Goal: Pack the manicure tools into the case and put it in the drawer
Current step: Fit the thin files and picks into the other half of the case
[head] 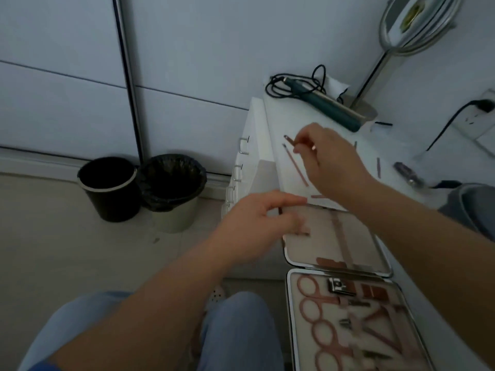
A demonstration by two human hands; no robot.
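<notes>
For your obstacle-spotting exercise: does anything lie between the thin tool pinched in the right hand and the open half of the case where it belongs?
Yes. The left hand rests over the far left corner of the empty case half. The right hand pinches the thin tool above the white top; the rest of that half is uncovered.

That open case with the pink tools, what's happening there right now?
A person seated at a white table is packing a manicure set. The case lies open near the table edge; its near half already holds scissors and clippers, while the far half looks mostly empty. The right hand pinches a slim pink tool just above the table, with another thin tool lying beside it. The left hand rests at the case's far edge.
</notes>
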